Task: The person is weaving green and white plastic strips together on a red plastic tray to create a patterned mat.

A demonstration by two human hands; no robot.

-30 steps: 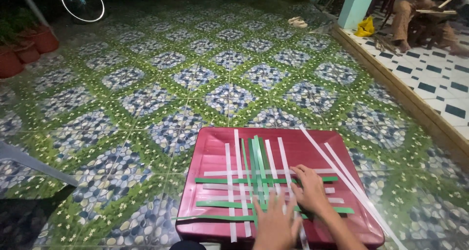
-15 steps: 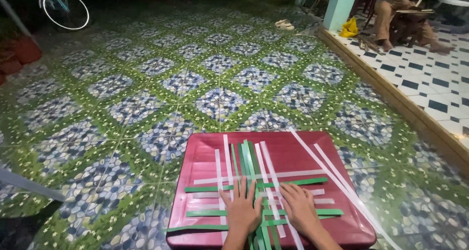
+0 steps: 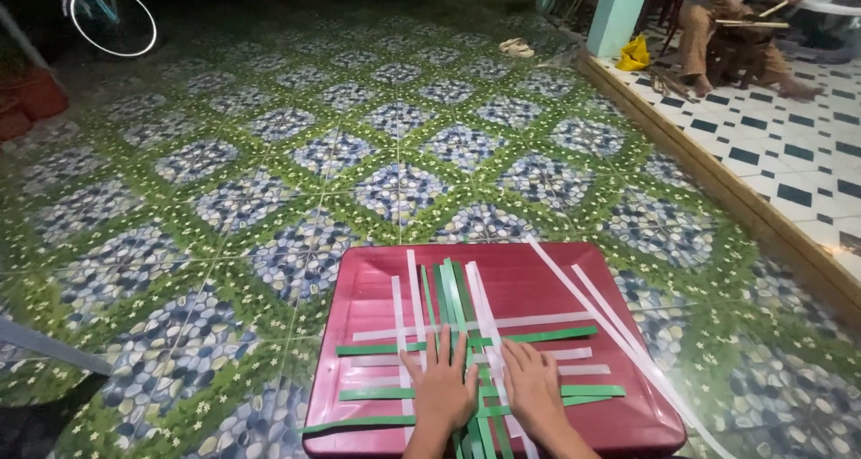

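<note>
Both the left hand (image 3: 441,389) and the right hand (image 3: 531,389) lay flat, holding nothing, pressing green and white strips (image 3: 462,320). Only the middle looked woven on the red tray (image 3: 377,280). Long ends stuck out loose.

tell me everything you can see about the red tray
The tray is dark red, square with rounded corners and a low raised rim, and looks like glossy plastic. It lies flat on the tiled floor. Green and white strips lie crossed over it, some overhanging the edges. The left hand and right hand press flat on the strips near its near edge.
</note>
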